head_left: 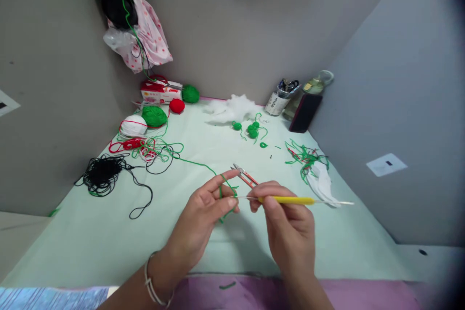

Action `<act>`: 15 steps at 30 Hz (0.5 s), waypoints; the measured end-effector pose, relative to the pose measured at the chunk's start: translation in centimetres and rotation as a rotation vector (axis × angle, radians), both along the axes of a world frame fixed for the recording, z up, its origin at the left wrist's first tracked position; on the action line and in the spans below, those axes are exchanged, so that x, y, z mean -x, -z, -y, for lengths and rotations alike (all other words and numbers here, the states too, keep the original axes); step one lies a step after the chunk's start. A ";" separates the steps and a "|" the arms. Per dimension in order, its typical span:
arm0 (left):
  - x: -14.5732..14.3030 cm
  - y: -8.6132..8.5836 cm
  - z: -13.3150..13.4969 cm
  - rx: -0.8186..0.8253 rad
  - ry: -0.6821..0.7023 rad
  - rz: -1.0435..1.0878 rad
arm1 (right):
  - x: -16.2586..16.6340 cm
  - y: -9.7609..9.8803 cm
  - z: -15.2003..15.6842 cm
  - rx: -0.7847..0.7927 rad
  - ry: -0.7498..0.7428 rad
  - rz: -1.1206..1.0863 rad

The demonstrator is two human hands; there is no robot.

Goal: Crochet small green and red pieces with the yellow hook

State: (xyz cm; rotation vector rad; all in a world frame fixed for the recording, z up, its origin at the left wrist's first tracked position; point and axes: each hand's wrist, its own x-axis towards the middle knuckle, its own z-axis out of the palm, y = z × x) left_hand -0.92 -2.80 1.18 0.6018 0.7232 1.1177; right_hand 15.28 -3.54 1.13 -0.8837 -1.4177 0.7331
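My left hand (209,206) pinches a strand of green yarn (196,162), which loops over the raised index finger and trails back to the tangle at left. A yellow-handled crochet hook (290,200) lies in my right hand (288,223), gripped like a pen. Its thin metal shaft points left and meets the green loop at my left thumb and fingertips. How the hook's tip sits in the yarn is too small to tell. Behind my right fingers lie small thread snips (245,176) with orange-red handles, partly hidden.
At left are black yarn (103,172), a white ball (133,126), green balls (154,116) and red yarn. White stuffing (232,108) and small green crocheted pieces (253,129) lie at the back. A pen cup (278,100), a phone (305,113) and yarn scraps (305,157) are at right.
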 end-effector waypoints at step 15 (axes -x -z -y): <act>0.2 -0.4 0.2 -0.011 0.079 -0.037 | -0.2 0.5 -1.2 0.283 -0.133 -0.291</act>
